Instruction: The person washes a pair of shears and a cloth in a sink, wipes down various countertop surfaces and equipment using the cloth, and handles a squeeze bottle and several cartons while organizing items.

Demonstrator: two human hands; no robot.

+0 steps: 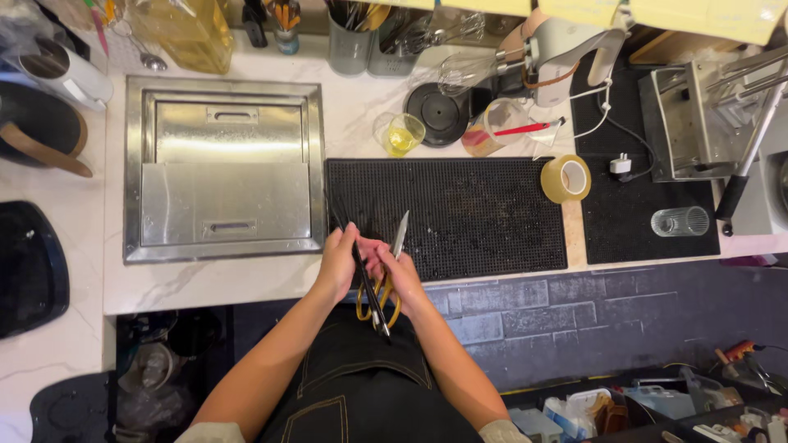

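Note:
My left hand [338,264] and my right hand [400,279] are together over the counter's front edge. The right hand grips a pair of scissors with yellow handles [399,238], blade pointing away from me over the black rubber mat [476,213]. A thin black rod-like tool [361,275] runs between both hands, its far end toward the mat and its near end toward my dark apron; the left hand's fingers close on it.
A steel lidded bin [223,168] is set into the marble counter at left. A tape roll [565,178], a glass of yellow liquid [402,134], a measuring jug [501,127], an overturned glass [680,221] and utensil holders [349,41] stand beyond the mat.

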